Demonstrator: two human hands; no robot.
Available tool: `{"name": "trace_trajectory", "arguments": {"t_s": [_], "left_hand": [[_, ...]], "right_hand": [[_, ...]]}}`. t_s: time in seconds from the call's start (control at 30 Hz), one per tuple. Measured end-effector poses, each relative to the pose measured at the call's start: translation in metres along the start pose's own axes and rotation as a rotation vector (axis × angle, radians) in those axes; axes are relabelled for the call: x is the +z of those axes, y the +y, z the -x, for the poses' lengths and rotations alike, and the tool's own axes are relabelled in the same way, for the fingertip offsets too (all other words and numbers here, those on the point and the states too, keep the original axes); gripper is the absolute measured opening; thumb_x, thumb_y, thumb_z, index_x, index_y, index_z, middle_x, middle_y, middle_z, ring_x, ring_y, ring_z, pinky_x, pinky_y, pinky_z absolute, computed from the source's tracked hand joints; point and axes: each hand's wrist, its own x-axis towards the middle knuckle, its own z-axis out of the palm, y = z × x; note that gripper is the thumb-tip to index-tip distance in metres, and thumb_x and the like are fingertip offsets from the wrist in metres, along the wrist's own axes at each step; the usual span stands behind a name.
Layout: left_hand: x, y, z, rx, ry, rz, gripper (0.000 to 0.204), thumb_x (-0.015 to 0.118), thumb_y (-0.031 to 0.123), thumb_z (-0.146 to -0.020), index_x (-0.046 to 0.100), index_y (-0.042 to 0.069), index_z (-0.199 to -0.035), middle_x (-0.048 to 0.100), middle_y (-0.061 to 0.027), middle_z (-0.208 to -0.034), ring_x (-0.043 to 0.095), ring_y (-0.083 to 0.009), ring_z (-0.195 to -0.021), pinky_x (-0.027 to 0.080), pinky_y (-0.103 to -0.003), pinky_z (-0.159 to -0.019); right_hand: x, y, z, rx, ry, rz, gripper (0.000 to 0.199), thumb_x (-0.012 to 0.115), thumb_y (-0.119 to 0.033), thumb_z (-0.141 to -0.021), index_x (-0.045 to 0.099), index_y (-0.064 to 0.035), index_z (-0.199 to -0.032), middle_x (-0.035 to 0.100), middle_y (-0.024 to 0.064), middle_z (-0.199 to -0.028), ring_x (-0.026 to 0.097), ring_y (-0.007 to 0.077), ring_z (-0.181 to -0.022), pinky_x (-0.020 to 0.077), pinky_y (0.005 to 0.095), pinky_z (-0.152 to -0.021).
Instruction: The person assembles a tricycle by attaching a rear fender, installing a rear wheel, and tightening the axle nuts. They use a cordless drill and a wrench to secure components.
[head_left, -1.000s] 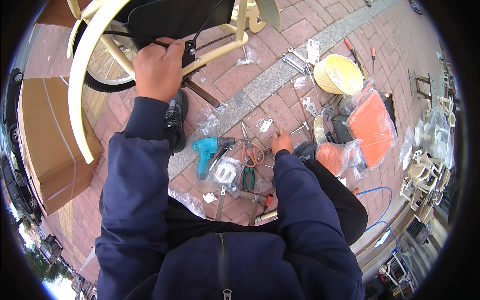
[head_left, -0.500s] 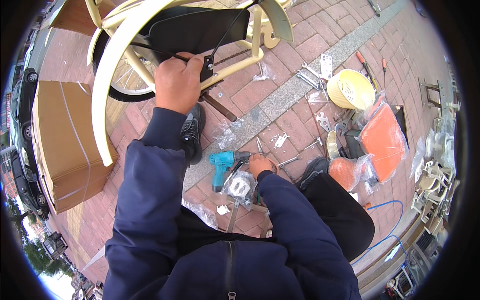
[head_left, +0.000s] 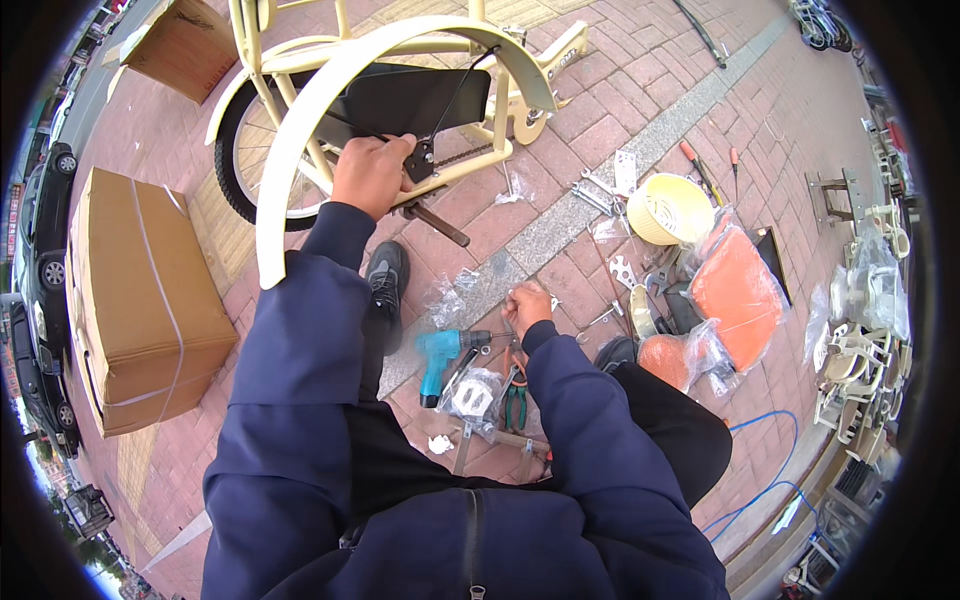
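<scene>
A cream bicycle frame [head_left: 470, 165] with a curved cream mudguard [head_left: 300, 130] lies at the upper left. My left hand [head_left: 372, 178] is closed at the edge of a small black bracket [head_left: 420, 160] with bolts, below a black panel [head_left: 410, 98]. A black cable runs down to that spot. Low over the paving, my right hand [head_left: 528, 307] has its fingers pinched together; what they hold is hidden. Just left of it lies a teal power drill [head_left: 438, 362], its bit pointing toward the hand. Pliers with green and orange handles [head_left: 515, 398] lie below.
Wrenches [head_left: 595, 195] lie beside a cream basket [head_left: 670, 208]. A plastic-wrapped orange seat [head_left: 738, 285] and screwdrivers [head_left: 705, 172] are at the right. A large cardboard box [head_left: 150, 300] stands left. A blue hose [head_left: 795, 440] curls at the lower right.
My right hand has risen off the tools, moving slightly up and uncovering the pliers. My left hand keeps its grip on the bracket. The whole view has shifted, showing more of the bicycle.
</scene>
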Motion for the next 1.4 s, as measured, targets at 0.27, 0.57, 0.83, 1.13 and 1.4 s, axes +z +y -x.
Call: {"name": "trace_trajectory", "arguments": {"t_s": [0.27,0.57,0.83,1.13,1.4], "left_hand": [[0.001,0.015,-0.006,-0.512,0.017,0.549,0.03,0.061,0.022,-0.098,0.062,-0.004,-0.083,0.058,-0.009,-0.066,0.07,-0.0227,-0.06,0.053,-0.027,-0.048],[-0.002,-0.024,-0.011,0.463,0.015,-0.584,0.019,0.067,0.014,-0.082,0.071,0.003,-0.097,0.069,-0.0177,-0.081,0.068,-0.0345,-0.077,0.054,-0.042,-0.072],[0.004,-0.035,-0.018,0.297,-0.006,-0.019,0.029,0.063,0.022,-0.097,0.068,-0.006,-0.089,0.065,-0.0145,-0.069,0.064,-0.0222,-0.06,0.052,-0.034,-0.057],[0.01,0.014,0.009,-0.147,0.076,0.157,0.036,0.062,0.026,-0.097,0.067,-0.006,-0.081,0.065,-0.0096,-0.061,0.064,-0.017,-0.052,0.051,-0.03,-0.051],[0.002,0.012,0.001,-0.037,0.177,-0.122,0.038,0.065,0.028,-0.091,0.07,-0.004,-0.07,0.068,-0.0098,-0.06,0.065,-0.0198,-0.054,0.052,-0.033,-0.059]], "right_hand": [[0.073,-0.191,0.061,-0.311,-0.48,-0.549,0.014,0.054,-0.006,-0.089,0.062,-0.0017,-0.1,0.061,0.0063,-0.084,0.057,0.0142,-0.07,0.0481,0.0315,-0.059],[0.2,-0.208,0.083,-0.993,0.064,0.642,0.021,0.069,-0.016,-0.084,0.073,-0.0014,-0.098,0.073,0.0151,-0.086,0.071,0.0291,-0.077,0.0542,0.0379,-0.071],[0.195,-0.206,0.076,-1.071,0.107,0.574,0.02,0.07,-0.016,-0.082,0.071,-0.0002,-0.094,0.07,0.0163,-0.078,0.068,0.0323,-0.073,0.0535,0.0401,-0.07],[0.183,-0.2,0.066,-0.818,0.389,0.307,0.03,0.071,-0.018,-0.082,0.071,0.0067,-0.098,0.072,0.0211,-0.084,0.071,0.0292,-0.076,0.054,0.0373,-0.073],[0.188,-0.207,0.068,-0.834,0.317,0.438,0.025,0.07,-0.021,-0.081,0.074,0.0002,-0.093,0.071,0.0225,-0.083,0.07,0.0373,-0.082,0.0545,0.0423,-0.078]]}}
